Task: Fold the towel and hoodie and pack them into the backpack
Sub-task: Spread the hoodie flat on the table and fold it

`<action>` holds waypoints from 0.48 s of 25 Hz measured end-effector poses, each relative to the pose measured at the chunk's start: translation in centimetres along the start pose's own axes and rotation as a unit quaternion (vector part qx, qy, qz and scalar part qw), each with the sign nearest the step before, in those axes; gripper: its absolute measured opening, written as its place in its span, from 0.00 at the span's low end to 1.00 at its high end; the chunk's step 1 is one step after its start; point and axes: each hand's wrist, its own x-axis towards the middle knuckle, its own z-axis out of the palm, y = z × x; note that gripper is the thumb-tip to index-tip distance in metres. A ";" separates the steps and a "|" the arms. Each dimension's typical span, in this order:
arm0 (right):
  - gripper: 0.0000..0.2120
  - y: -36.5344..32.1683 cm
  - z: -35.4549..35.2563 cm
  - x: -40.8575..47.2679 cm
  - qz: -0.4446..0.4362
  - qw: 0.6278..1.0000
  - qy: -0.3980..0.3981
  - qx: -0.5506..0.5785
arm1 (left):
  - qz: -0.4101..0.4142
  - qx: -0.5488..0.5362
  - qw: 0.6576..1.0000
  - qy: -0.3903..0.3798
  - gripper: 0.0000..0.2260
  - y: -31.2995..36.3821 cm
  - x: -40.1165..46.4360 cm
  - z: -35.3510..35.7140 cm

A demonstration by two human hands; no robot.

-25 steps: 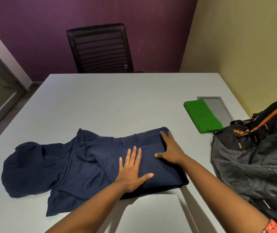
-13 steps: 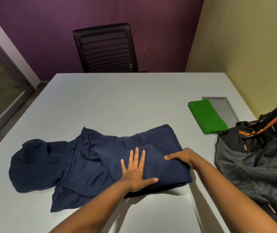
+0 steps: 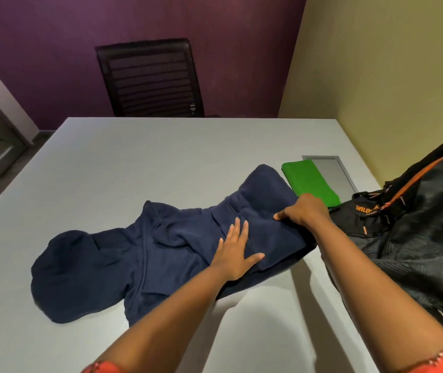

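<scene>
Matt fleecy hoodie [image 3: 177, 254] (cloth)

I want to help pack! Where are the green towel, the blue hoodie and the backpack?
green towel [image 3: 311, 181]: head view, middle of its folded top.
blue hoodie [image 3: 172, 254]: head view, flat body part.
backpack [image 3: 416, 238]: head view, grey front panel.

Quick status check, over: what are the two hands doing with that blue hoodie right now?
Left hand flat on hoodie, pinning it. Right hand grips the raised end. Green towel folded beside backpack. Nothing in the way.
</scene>
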 end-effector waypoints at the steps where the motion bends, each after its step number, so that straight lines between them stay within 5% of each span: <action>1: 0.27 -1.0 -0.3 -0.6 -0.014 1.000 0.015 -0.024 | -0.002 -0.034 0.999 -0.002 0.39 0.0 0.0 -0.4; 5: 0.21 -5.1 0.2 -3.6 -0.081 0.989 0.063 -0.109 | -0.041 -0.269 0.962 0.011 0.33 -0.7 -1.0 -2.4; 7: 0.17 -7.1 1.0 -5.3 -0.126 0.980 0.070 -0.138 | -0.081 -0.425 0.902 0.013 0.25 -1.6 -1.6 -3.7; 10: 0.13 -9.9 2.8 -8.2 -0.190 0.966 0.040 -0.173 | -0.149 -0.625 0.766 0.029 0.19 -4.1 -3.0 -5.3; 12: 0.11 -11.4 4.4 -9.8 -0.219 0.958 0.008 -0.186 | -0.177 -0.690 0.701 0.028 0.25 -6.0 -4.4 -6.3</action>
